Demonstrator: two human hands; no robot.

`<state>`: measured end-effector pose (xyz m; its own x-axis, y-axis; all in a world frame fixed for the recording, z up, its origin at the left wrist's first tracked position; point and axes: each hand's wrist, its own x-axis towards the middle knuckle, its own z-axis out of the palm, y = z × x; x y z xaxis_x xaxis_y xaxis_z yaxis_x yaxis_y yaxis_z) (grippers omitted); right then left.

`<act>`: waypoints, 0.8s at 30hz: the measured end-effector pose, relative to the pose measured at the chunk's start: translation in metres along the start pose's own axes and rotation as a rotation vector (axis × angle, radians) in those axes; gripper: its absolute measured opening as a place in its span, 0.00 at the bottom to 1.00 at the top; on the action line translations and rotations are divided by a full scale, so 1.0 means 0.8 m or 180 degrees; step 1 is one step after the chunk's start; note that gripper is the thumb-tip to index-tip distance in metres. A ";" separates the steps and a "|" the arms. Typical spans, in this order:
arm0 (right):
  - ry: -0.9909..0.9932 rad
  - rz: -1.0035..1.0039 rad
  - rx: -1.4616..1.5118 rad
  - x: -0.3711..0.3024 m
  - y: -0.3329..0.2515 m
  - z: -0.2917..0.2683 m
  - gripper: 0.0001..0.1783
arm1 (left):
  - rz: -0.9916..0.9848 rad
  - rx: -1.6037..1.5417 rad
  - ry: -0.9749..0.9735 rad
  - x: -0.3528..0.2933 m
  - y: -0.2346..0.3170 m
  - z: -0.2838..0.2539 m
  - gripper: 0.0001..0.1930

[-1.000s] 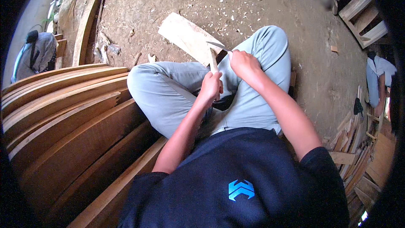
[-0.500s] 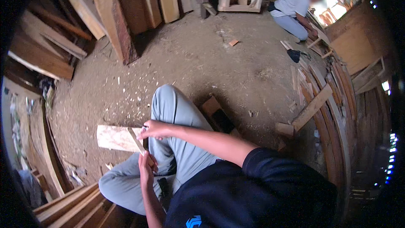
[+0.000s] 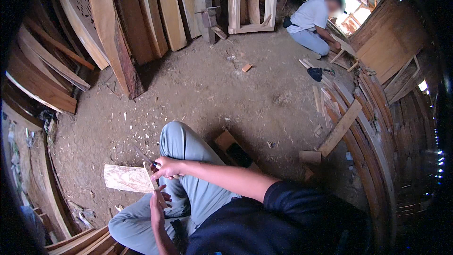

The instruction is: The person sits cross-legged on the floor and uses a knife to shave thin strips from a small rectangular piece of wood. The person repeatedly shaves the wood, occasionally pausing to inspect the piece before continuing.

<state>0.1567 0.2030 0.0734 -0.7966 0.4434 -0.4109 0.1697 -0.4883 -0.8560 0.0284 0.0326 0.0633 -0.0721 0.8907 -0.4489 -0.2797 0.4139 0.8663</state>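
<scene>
My right hand (image 3: pixel 168 167) is closed round a knife (image 3: pixel 143 155), whose thin blade points away to the upper left. A narrow wooden strip (image 3: pixel 150 175) stands slanted just below that hand. Its lower end is at my left hand (image 3: pixel 159 199), whose fingers curl loosely about it, partly apart. Under and left of the strip lies a pale, flat wooden block (image 3: pixel 126 178), its right end by my hands and my bent legs. The knife handle is mostly hidden in my right palm.
Shavings (image 3: pixel 125 134) litter the dirt floor. Boards (image 3: pixel 125 33) lean at the back left. A dark-topped wooden piece (image 3: pixel 236 148) lies beyond my knee. Long planks (image 3: pixel 373 137) line the right. Another person (image 3: pixel 309 21) crouches over woodwork at the far right.
The knife blade now shows beyond my right hand, clear of the strip. My left fingers have loosened and spread somewhat. The view has tilted, so the surroundings sit lower in the picture.
</scene>
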 end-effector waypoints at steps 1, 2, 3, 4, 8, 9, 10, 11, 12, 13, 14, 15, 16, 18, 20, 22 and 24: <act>-0.0020 0.0006 -0.0035 0.001 0.000 -0.001 0.24 | 0.0036 0.0059 0.0036 0.003 -0.003 -0.004 0.31; -0.0044 0.0009 -0.0066 0.003 0.001 -0.001 0.24 | 0.0051 0.0070 0.0083 0.004 -0.006 -0.007 0.29; -0.0065 0.0011 -0.0098 0.004 0.002 -0.001 0.24 | 0.0065 0.0080 0.0127 0.006 -0.010 -0.010 0.28; -0.0065 -0.0010 -0.0123 0.005 0.003 -0.001 0.24 | 0.0079 0.0090 0.0170 0.008 -0.013 -0.013 0.27; 0.0034 -0.0005 -0.0100 0.003 0.007 0.002 0.24 | 0.0291 -0.0109 0.0273 0.008 -0.009 -0.008 0.21; 0.0082 0.0010 -0.0069 0.004 0.009 0.001 0.24 | 0.0384 -0.0203 0.0441 0.006 -0.007 0.001 0.21; 0.0079 -0.0001 -0.0080 0.004 0.010 -0.002 0.24 | 0.0477 -0.0297 0.0609 0.004 -0.005 0.010 0.20; 0.0057 -0.0012 -0.0093 0.005 0.009 -0.001 0.24 | 0.0533 -0.0260 0.0709 -0.001 0.004 0.019 0.20; 0.0043 -0.0023 -0.0098 0.005 0.007 -0.001 0.24 | 0.0580 -0.0218 0.0800 -0.006 0.016 0.028 0.21; 0.0065 -0.0022 -0.0124 0.004 0.005 -0.001 0.24 | 0.0628 -0.0176 0.0892 -0.008 0.022 0.032 0.21; 0.0057 -0.0027 -0.0154 0.003 0.001 0.003 0.24 | 0.0607 -0.0143 0.0854 -0.008 0.017 0.024 0.22; 0.0078 -0.0029 -0.0182 0.002 0.001 0.004 0.25 | 0.0579 -0.0115 0.0789 -0.005 0.008 0.016 0.23; 0.0090 -0.0031 -0.0240 0.003 0.001 0.004 0.25 | 0.0552 -0.0086 0.0724 -0.003 0.000 0.009 0.23; 0.0126 -0.0031 -0.0351 0.005 0.004 0.004 0.27 | 0.0510 -0.0109 0.0766 -0.004 0.001 0.011 0.24; 0.0065 -0.0038 -0.0340 0.004 0.003 0.003 0.28 | 0.0534 -0.0138 0.0828 -0.003 -0.004 0.009 0.24; 0.0039 -0.0071 -0.0335 0.003 -0.001 0.007 0.29 | 0.0626 -0.0174 0.0907 0.001 -0.017 0.000 0.23; 0.0089 -0.0126 -0.0325 0.002 0.001 0.006 0.30 | 0.0596 -0.0130 0.0845 -0.003 -0.011 0.001 0.21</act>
<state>0.1528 0.2000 0.0738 -0.7876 0.4822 -0.3836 0.1979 -0.3916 -0.8986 0.0316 0.0273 0.0569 -0.3715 0.8683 -0.3287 -0.2757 0.2349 0.9321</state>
